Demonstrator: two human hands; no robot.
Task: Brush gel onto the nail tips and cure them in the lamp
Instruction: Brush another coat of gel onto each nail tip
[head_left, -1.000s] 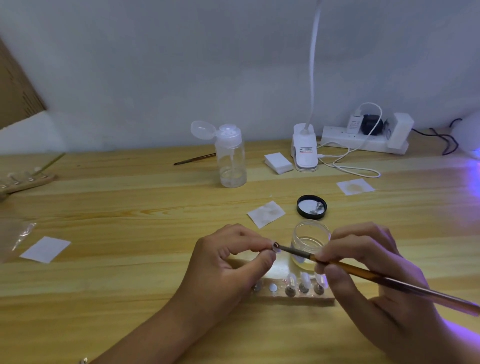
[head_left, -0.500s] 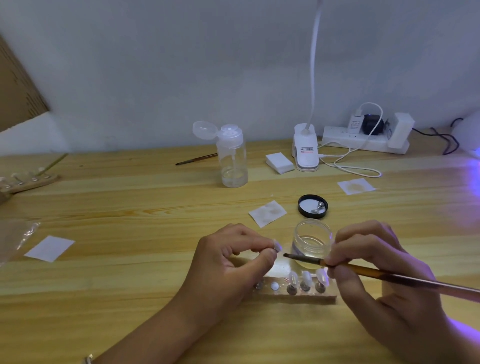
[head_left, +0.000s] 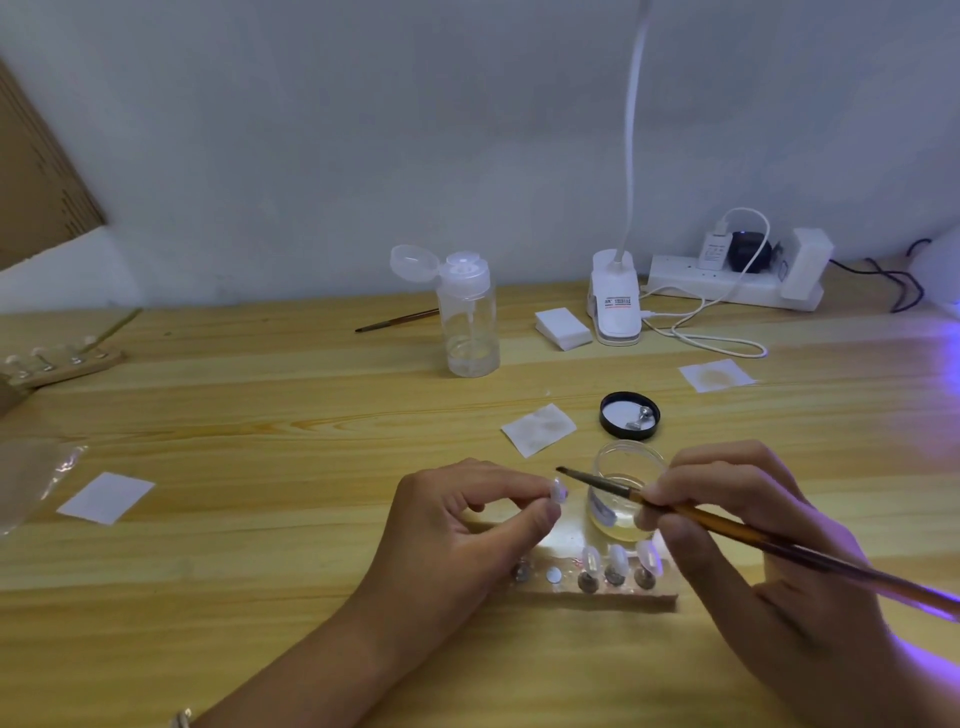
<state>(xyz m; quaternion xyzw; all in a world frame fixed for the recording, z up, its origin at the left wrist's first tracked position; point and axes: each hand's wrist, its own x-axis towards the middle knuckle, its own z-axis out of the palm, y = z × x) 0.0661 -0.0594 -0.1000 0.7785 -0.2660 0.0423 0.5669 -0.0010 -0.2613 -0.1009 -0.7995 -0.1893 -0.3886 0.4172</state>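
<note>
Nearest you on the wooden surface (head_left: 260, 597) lies a wooden holder strip (head_left: 597, 592) with three nail tips (head_left: 618, 560) standing on its right pegs and bare pegs toward its left. Your left hand (head_left: 457, 525) hovers just above its left end, thumb and forefinger pressed together in a grip on one clear nail tip (head_left: 558, 491). Your right hand (head_left: 748, 540) pinches a brown-handled brush (head_left: 727, 527), whose dark bristles point left, just above and beside the held tip without touching it. Behind the strip, between your hands, stands an open clear jar (head_left: 626, 488) with pale gel lying low in its bottom. Slightly farther sits its black lid (head_left: 629, 415), upturned, with a small metal piece inside, and a stained white wipe (head_left: 538, 429) to its left. Farther back, a clear pump bottle (head_left: 467, 317) with its cap flipped open holds a little clear liquid. At the far edge sit a white clip lamp (head_left: 615, 299) and a power strip (head_left: 737, 283). Violet light glows at the right edge; its source lies out of view.
</note>
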